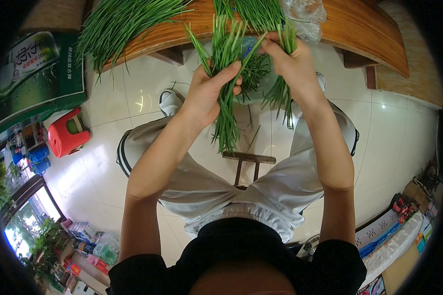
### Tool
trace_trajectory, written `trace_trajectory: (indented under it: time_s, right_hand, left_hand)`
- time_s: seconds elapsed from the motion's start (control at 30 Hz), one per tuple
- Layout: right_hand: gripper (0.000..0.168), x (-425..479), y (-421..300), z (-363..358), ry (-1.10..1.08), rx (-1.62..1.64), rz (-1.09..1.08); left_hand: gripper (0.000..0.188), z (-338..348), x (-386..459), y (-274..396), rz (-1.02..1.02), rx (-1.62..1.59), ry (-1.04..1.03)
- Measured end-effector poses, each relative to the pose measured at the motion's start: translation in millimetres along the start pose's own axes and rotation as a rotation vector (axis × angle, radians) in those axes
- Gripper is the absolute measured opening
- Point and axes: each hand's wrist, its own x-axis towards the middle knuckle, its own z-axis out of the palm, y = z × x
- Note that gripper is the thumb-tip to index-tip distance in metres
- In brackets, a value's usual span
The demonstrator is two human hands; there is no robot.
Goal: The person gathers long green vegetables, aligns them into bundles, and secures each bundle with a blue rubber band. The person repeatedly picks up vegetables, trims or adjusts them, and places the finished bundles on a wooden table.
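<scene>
My left hand (210, 90) grips a bunch of green garlic chives (227, 110), its pale stem ends pointing away from me and its leaf tips hanging down. A smaller bunch of chives (280, 96) is held in my right hand (293, 59). Between thumb and fingers, that hand also meets a single stalk (256, 49) slanting out of the left bunch. Below and between my hands stands a clear plastic bin (256, 96) holding chive scraps (256, 72). On the wooden bench (358, 29) ahead lie a large pile of chives (133, 27) and a second pile (260, 14).
Crumpled clear plastic bags (306, 18) sit on the bench. A small wooden stool (249, 158) shows between my legs. Loose chive bits (253, 136) lie on the tiled floor (354, 118). To the left are a red plastic stool (68, 134) and a green printed panel (40, 70).
</scene>
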Motion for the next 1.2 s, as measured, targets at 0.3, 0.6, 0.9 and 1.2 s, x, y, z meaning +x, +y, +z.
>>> trace_trajectory:
  time_s: [0.3, 0.6, 0.9, 1.2]
  right_hand:
    - [0.022, 7.7, -0.2, -20.8, 0.14, 0.132, 0.14]
    - [0.021, -3.0, 1.2, -0.8, -0.07, -0.117, 0.044]
    - [0.024, 3.9, -1.1, -14.5, -0.241, -0.354, -0.281]
    - [0.018, 9.3, -3.9, -27.1, -0.286, -0.627, -0.542]
  left_hand:
    - [0.015, 0.7, -0.8, 0.4, 0.077, 0.046, 0.023]
    - [0.013, -1.7, 1.6, -4.2, 0.166, 0.197, -0.009]
    - [0.013, -3.3, 0.2, -1.9, 0.09, 0.124, 0.013]
    - [0.015, -2.4, -2.2, 3.1, -0.068, 0.06, -0.021]
